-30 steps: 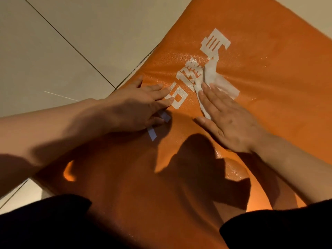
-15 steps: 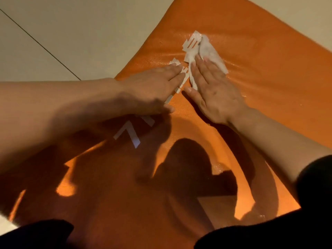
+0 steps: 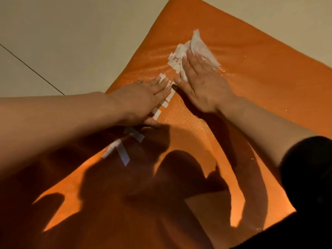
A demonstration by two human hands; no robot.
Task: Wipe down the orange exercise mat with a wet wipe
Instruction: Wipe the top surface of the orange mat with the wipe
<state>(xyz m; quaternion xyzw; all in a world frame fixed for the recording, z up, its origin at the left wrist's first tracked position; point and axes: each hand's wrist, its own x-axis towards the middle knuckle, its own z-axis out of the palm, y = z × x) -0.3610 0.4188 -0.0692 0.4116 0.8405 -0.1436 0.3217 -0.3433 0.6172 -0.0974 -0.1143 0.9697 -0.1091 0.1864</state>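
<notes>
While pressed flat, wet wipe under right hand, orange mat

At frame centre the left hand lies flat on the mat, the right hand just right of it pressing the wipe at upper right.

Crumpled white wet wipe on wet-sheened orange mat

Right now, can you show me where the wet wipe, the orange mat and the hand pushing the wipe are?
wet wipe [image 3: 201, 46]: head view, its crumpled far part.
orange mat [image 3: 269, 83]: head view, bare surface right of the wipe.
right hand [image 3: 203, 83]: head view, its back.
</notes>
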